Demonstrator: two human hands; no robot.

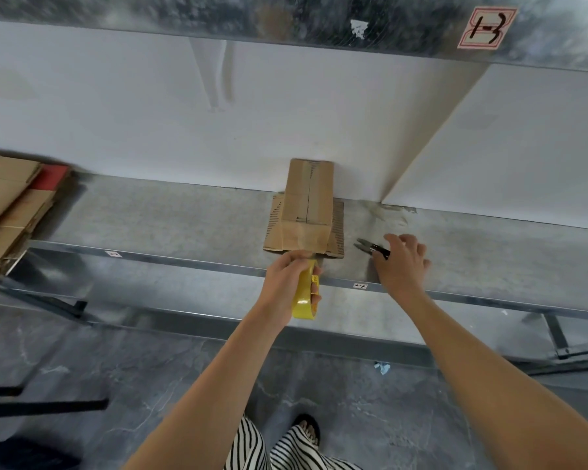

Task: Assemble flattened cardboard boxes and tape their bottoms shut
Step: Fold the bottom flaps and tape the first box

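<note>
**Two hands at a shelf, seen from the head view.**

- **Left hand** [286, 279]: the fingers curl round one roll of yellow tape [304, 301]. The roll is held on edge at the near foot of the box.
- **Right hand** [403, 262]: the fingers lie spread over the black handle of one pair of snips [367, 246]. The blades point left along the shelf. It cannot be told whether the fingers have closed on the handle.
- **Between and just beyond the hands:** one assembled cardboard box [308, 205] stands on the metal shelf [150, 218]. Its back is against the white wall [218, 113] and its centre seam faces the viewer.
- **Far left:** one stack of flattened cardboard [4, 205] overhangs the shelf end.
- **Shelf lip:** it carries two small labels.
- **Beam above:** it carries one tag marked "1-3" [487, 27].
</note>
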